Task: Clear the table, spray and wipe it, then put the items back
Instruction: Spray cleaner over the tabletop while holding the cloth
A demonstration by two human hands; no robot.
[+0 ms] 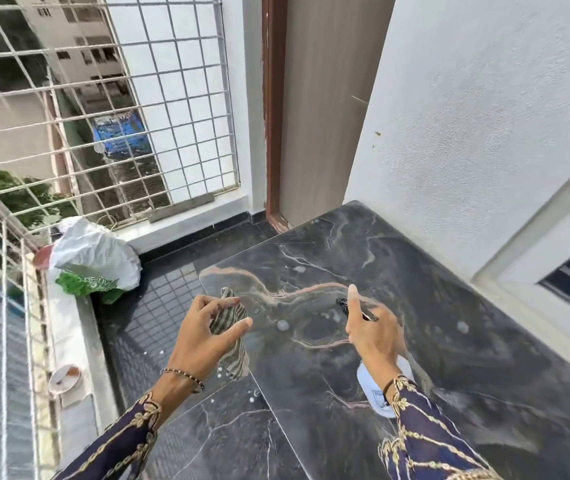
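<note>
I see my right hand (pixel 372 336) wrapped around the neck of a white plastic spray bottle (pixel 375 386), index finger stretched straight out along the black nozzle head (pixel 343 303), the other fingers curled round the trigger side where I cannot make them out one by one. The bottle's pale body pokes out under my wrist, above the near middle of the dark marble tabletop (pixel 415 278). My left hand (pixel 207 336) is clenched on a grey striped cleaning cloth (pixel 230 336): thumb pointing right, fingertips pinching the upper folds, the rest of the cloth hanging down below the palm, just over the table's left edge. Both wrists come out of dark blue sleeves with gold embroidery (pixel 425 441), and a thin beaded bracelet (pixel 183 374) sits on the left one. The slab itself, black with pale and pinkish veins, shows several whitish foamy droplets (pixel 283 324) scattered between and beyond my hands, and its surface carries nothing else that I can see. To the left of the table lies dark tiled floor (pixel 159 306). Farther left, on the ledge by the white metal window grille (pixel 138 116), a white and green plastic bag (pixel 95 259) rests, with a small round white tub (pixel 65 375) nearer to me on that same ledge. A white wall (pixel 467 116) stands to the right and a brown door frame (pixel 271 116) at the far end.
</note>
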